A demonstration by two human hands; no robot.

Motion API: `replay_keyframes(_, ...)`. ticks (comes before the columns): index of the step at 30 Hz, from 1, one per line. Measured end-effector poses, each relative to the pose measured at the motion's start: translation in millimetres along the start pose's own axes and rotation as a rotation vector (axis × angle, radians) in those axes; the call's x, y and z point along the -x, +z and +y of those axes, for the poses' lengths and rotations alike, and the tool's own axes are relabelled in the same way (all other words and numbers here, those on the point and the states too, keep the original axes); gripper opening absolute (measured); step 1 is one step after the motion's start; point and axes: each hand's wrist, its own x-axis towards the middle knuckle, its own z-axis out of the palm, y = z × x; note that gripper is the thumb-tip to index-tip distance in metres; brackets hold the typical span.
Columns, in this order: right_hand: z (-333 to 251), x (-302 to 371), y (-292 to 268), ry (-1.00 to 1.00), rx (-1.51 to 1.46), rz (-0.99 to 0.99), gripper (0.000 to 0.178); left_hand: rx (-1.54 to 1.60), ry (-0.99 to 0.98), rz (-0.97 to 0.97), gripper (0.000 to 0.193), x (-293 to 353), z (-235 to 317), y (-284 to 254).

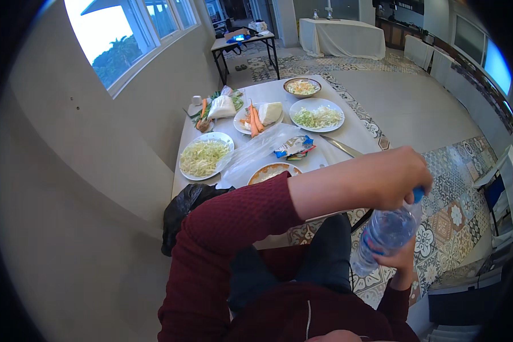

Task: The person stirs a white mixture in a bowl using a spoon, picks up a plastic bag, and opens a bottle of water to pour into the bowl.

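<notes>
My left arm reaches across to the right, and my left hand [402, 178] is closed around the blue cap [419, 194] of a clear plastic water bottle [386, 231]. Lower down, my right hand [400, 257] grips the bottle's body from the right side. The bottle is tilted, cap end up, beside the table and over the tiled floor. Beyond my left forearm lies a knife [342, 146] on the table. A bowl with an orange patterned rim [259, 175] is partly hidden behind my sleeve.
On the table [242, 97] stand a plate of shredded cabbage [202, 158], a plate with carrots [255, 121] and a cabbage piece, another shredded-vegetable plate [319, 117] and a bowl of shreds [302, 86]. Plastic film [259, 148], seasoning packets [294, 147] and a black bag [179, 211] lie nearer.
</notes>
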Motion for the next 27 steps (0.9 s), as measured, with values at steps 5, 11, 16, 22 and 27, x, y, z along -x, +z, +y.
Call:
replay_keyframes(5, -7.6, 4.1, -14.6, 0.126, -0.523, -0.219, 0.108, 0.287, 0.197, -0.203, 0.023, 8.1, 32.0, -27.7)
replay_keyframes(11, -30.1, -96.4, -12.0, -0.08, -0.451, -0.142, 0.111, -0.031, -0.157, 0.269, 0.047, 84.8, 14.4, -47.3)
replay_keyframes(16, 11.4, -238.7, -7.3, -0.328, -0.066, 0.24, 0.103, 0.173, -0.505, 0.664, 0.041, 231.2, -17.4, -26.8)
replay_keyframes(22, 48.6, -329.2, 55.7, -0.32, 0.227, 0.473, 0.1, 0.201, -0.781, 0.955, 0.036, 338.6, -6.7, 20.6)
replay_keyframes(27, 89.9, -359.8, 77.6, -0.333, 0.285, 0.522, 0.1, 0.241, -0.826, 1.064, 0.03, 353.4, -4.2, 44.8)
